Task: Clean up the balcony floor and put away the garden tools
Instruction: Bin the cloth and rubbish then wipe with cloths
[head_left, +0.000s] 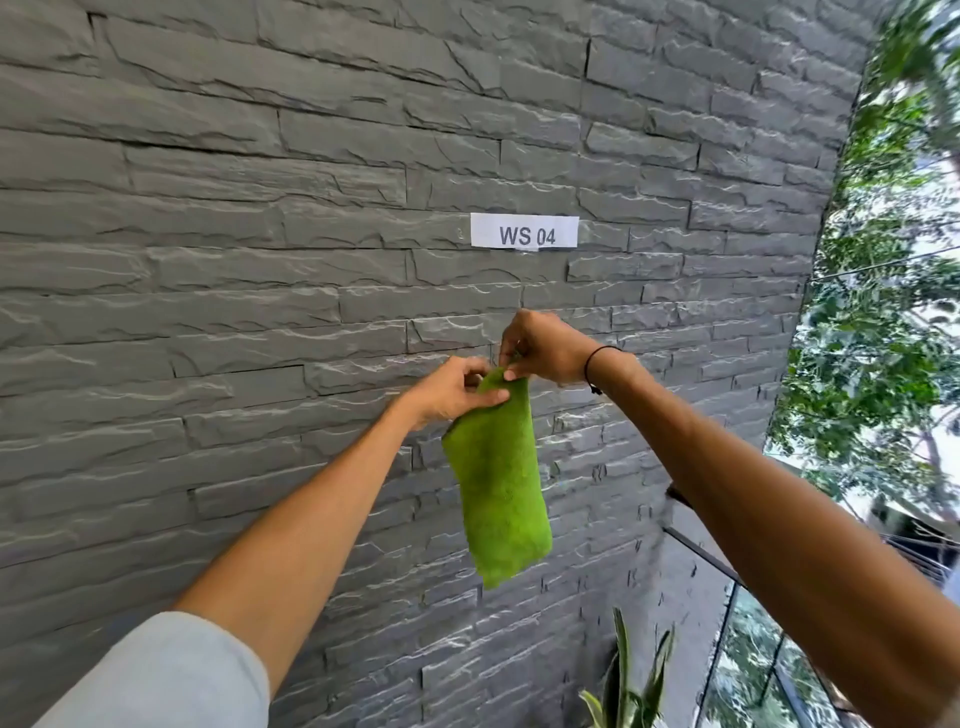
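Green cloth (498, 483): soft, light, limp; my left hand (457, 395) and right hand (540, 348) fingers pinch its top edge

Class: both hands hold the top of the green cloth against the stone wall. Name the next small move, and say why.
Probably fix the cloth's top edge to the wall. The left hand and right hand pinch the green cloth there, and it hangs free; no hook is visible.
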